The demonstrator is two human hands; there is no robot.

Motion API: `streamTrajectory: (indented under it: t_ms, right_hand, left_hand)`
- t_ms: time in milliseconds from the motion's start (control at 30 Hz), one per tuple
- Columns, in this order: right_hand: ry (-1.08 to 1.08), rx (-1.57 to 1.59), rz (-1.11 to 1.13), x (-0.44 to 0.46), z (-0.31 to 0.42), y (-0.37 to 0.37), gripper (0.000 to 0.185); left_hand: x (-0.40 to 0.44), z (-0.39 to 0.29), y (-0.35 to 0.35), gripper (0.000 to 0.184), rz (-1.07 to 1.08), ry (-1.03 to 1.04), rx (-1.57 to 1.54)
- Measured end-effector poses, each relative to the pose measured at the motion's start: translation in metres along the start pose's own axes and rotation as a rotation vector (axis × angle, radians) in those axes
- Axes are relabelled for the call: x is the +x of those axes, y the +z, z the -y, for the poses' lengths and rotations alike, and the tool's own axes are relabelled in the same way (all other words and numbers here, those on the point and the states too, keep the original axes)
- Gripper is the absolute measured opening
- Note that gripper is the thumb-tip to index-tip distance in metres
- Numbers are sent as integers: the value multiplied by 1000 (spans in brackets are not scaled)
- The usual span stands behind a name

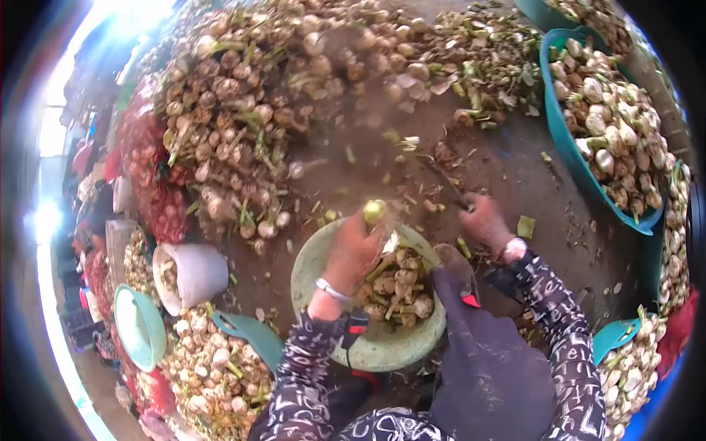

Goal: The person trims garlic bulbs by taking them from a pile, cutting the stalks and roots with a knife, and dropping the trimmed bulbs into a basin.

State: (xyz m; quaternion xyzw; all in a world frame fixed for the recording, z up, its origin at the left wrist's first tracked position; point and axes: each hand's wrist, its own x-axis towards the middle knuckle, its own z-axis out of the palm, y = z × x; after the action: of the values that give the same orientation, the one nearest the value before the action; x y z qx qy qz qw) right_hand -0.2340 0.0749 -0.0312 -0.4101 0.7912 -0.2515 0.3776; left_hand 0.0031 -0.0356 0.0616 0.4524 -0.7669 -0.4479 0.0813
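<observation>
My left hand (351,253) is over a pale green basin (309,257), its fingers closed round a garlic bulb (374,212) whose pale green end faces up. Most of that bulb is hidden by the fingers. Several garlic bulbs with cut stems (401,290) lie inside the basin below the hand. To the right, my right hand (487,224) grips the handle of a knife (445,178), its dark blade pointing up and left, apart from the bulb. My knee in dark cloth (485,360) is beside the basin.
A large heap of garlic (228,110) covers the floor ahead, with trimmings (500,66) at its right. A teal tub (553,95) full of bulbs stands far right. On the left are a white bucket (202,275), a green basin (140,331) and red net sacks (147,154).
</observation>
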Motion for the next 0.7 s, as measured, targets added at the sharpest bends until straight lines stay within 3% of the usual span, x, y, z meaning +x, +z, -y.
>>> streamTrajectory:
  t_ms: [33, 67, 100, 133, 200, 267, 300, 367, 433, 500, 533, 567, 633, 700]
  right_hand:
    - [167, 306, 113, 0, 10, 3, 40]
    - [335, 613, 235, -3, 18, 10, 40]
    - [170, 681, 257, -3, 14, 16, 37]
    - [7, 758, 285, -5, 17, 18, 34]
    - [129, 1079, 324, -8, 36, 22, 32]
    - [163, 992, 129, -10, 59, 13, 34]
    - [162, 994, 134, -10, 62, 17, 34]
    - [-43, 690, -15, -10, 64, 22, 32]
    - [-38, 768, -66, -8, 62, 13, 28]
    - [-96, 564, -188, -13, 56, -19, 26]
    - [-177, 378, -206, -23, 61, -32, 24]
    - [-174, 382, -203, -35, 67, -39, 24]
    - [-488, -155, -35, -56, 74, -47, 24]
    - [-515, -237, -7, -61, 74, -41, 26]
  left_hand:
    - [4, -6, 9, 35, 7, 25, -5]
    - [1, -11, 21, 37, 49, 4, -444]
    - [-2, -16, 32, 43, 97, -31, -882]
    - [0, -23, 37, 51, 200, 13, -933]
    - [0, -27, 42, 52, 247, -58, -910]
    - [7, -21, 49, 62, 256, -216, -707]
    - [7, -17, 54, 62, 251, -219, -705]
    - [9, -11, 64, 71, 199, -127, -698]
    - [16, 11, 71, 76, 186, -83, -789]
    - [19, 17, 67, 75, 152, -48, -953]
    - [16, 10, 64, 75, 121, -21, -972]
    - [13, 4, 59, 75, 121, -27, -968]
    - [10, -2, 55, 74, 60, 35, -625]
    - [8, 37, 73, 74, 15, 115, -472]
